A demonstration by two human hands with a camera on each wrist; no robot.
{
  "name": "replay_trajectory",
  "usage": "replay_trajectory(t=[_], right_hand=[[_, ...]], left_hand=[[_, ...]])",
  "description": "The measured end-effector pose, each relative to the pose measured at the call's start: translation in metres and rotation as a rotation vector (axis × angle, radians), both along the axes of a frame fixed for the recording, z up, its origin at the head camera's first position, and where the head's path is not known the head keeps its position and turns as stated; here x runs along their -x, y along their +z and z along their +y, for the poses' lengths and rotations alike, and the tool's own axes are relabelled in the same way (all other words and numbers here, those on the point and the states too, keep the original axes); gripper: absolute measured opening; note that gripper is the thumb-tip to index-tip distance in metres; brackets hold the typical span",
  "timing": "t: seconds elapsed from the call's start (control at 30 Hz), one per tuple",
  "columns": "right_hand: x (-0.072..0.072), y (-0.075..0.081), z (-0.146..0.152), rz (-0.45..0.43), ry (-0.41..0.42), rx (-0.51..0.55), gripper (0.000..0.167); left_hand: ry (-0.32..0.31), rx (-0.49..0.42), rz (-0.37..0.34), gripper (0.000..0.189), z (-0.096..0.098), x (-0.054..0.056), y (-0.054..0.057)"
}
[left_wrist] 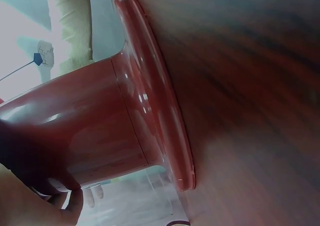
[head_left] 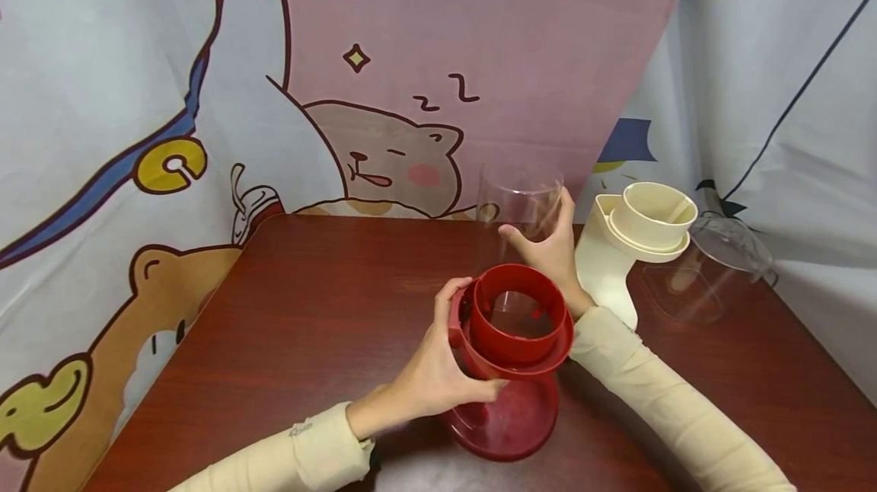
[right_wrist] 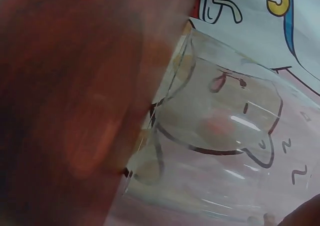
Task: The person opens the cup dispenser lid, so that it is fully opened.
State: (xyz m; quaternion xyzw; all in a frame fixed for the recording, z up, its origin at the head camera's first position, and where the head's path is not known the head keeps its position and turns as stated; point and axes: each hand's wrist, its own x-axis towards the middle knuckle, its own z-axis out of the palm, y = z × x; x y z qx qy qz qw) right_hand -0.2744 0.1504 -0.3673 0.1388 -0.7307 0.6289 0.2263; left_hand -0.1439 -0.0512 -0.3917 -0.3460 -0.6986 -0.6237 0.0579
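Note:
My left hand (head_left: pixel 435 366) grips the upper part of a red plastic stand (head_left: pixel 503 412), fingers at its left side and thumb across its front. The stand is upright, with an open round collar (head_left: pixel 521 336) on top and a wide round foot (left_wrist: pixel 160 95) at the table. Behind it, my right hand (head_left: pixel 548 252) holds a clear plastic cylinder (head_left: pixel 496 202) from the right, thumb in front. The cylinder (right_wrist: pixel 220 121) stands close to the table surface; the red collar hides part of its lower end in the head view.
A cream stand (head_left: pixel 606 271) of similar shape, with a round open collar, is upright to the right of my right hand. Beside it lies a clear container (head_left: pixel 726 279) near the right table edge. A printed cloth (head_left: pixel 534 58) hangs behind the brown table (head_left: pixel 329 309).

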Motion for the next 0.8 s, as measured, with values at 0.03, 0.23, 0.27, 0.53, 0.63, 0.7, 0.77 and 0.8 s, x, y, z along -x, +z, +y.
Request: replay_trajectory(t=[0.03,0.23,0.27,0.53,0.63,0.7,0.77,0.8], right_hand=[[0.001,-0.003,0.001,-0.010,-0.018,-0.018,0.102],[0.000,-0.015,0.004,-0.061,-0.070,-0.091,0.101],[0.000,-0.016,0.004,-0.066,-0.066,-0.090,0.100],[-0.008,-0.021,0.003,-0.083,-0.039,-0.069,0.101],[-0.014,-0.021,0.002,-0.099,-0.010,-0.053,0.104],[-0.019,-0.021,0.001,-0.119,0.015,-0.048,0.106],[-0.024,-0.022,0.001,-0.145,0.025,-0.058,0.107],[-0.026,-0.022,0.001,-0.156,0.035,-0.060,0.107]], left_hand=[[-0.001,-0.001,0.001,0.107,0.000,0.000,0.000],[-0.002,-0.003,-0.013,0.109,0.000,-0.001,0.000],[0.000,-0.002,-0.012,0.110,0.000,-0.001,0.000],[0.001,0.006,-0.006,0.109,0.001,-0.001,0.000],[-0.002,0.005,0.001,0.109,0.001,-0.001,0.000],[-0.003,0.004,0.002,0.109,0.001,-0.001,0.000],[0.000,0.005,0.001,0.109,0.000,-0.001,0.000],[-0.001,0.007,-0.003,0.109,0.000,-0.002,0.000]])
